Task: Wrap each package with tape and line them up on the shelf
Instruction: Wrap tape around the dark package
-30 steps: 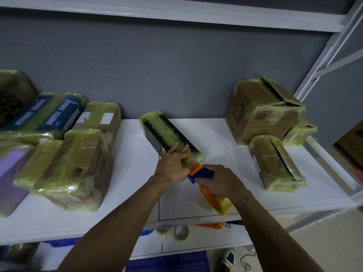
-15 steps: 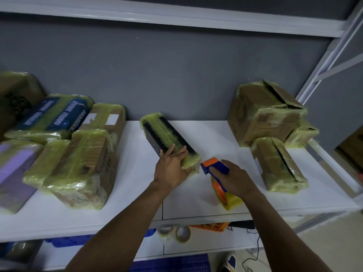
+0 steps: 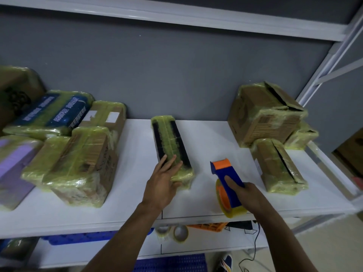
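One long package [image 3: 170,142], narrow and dark under a skin of yellowish tape, lay flat on the white shelf [image 3: 137,195]. Its far end was near the grey back wall and its near end towards the person, in the gap between the wrapped boxes [image 3: 78,163] on the left and the wrapped cartons [image 3: 271,118] on the right, touching neither. It looked light for its length and fairly stiff, a box one hand could probably slide or lift. The tape film looked glossy and likely slippery, crinkled and slack at the near corners, so a hold across the narrow width, thumb on one long side and fingers on the other, seemed safer than a pinch on the loose film at the end. The left hand [image 3: 163,185] lay on the near end with fingers stretched straight along the top face, pressing or steadying rather than grasping; where the thumb sat could not be made out clearly. The right hand [image 3: 249,195] was clenched round the blue handle of the tape dispenser [image 3: 232,199], forefinger along its top. The dispenser's orange head was raised clear of the package, just beside it to the right, and the roll hung low near the shelf's front edge
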{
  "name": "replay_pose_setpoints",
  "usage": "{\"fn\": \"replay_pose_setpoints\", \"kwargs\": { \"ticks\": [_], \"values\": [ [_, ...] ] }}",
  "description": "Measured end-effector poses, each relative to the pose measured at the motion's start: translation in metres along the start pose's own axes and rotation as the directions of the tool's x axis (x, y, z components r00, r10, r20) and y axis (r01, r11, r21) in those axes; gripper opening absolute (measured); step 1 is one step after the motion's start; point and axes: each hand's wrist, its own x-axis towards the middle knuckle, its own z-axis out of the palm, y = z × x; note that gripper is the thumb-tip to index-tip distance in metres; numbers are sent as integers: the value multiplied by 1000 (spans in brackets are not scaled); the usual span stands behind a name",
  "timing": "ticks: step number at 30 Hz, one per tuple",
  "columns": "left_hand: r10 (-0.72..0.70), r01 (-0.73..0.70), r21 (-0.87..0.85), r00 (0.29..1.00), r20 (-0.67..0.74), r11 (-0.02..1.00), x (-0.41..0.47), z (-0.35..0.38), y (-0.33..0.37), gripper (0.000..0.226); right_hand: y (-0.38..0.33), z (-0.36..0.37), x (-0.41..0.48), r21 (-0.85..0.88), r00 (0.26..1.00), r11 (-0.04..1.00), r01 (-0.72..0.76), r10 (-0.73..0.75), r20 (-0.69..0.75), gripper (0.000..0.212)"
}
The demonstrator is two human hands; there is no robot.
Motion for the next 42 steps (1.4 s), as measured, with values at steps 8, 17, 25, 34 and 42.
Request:
{"fn": "replay_pose_setpoints", "kwargs": {
  "ticks": [8,17,25,34,42],
  "values": [
    [80,-82,16,993,87,997,-10,-1,1,79,4,12,-26,94,985,981,170,-172,20,65],
    [15,-58,-423,995,-103,904,-37,-34,27,46,8,1,-58,16,932,936,351,-351,90,33],
    [-239,421,-799,906,349,429,-57,-44,56,35,5,1,-72,24,857,885,464,-456,240,25],
    [-182,371,-790,928,324,488,-57,-48,55,11,5,6,-74,47,807,860,508,-494,325,20],
    [-191,425,-792,905,380,438,-58,-51,53,27,-1,8,-70,102,782,853,513,-513,355,21]
  ]
}}
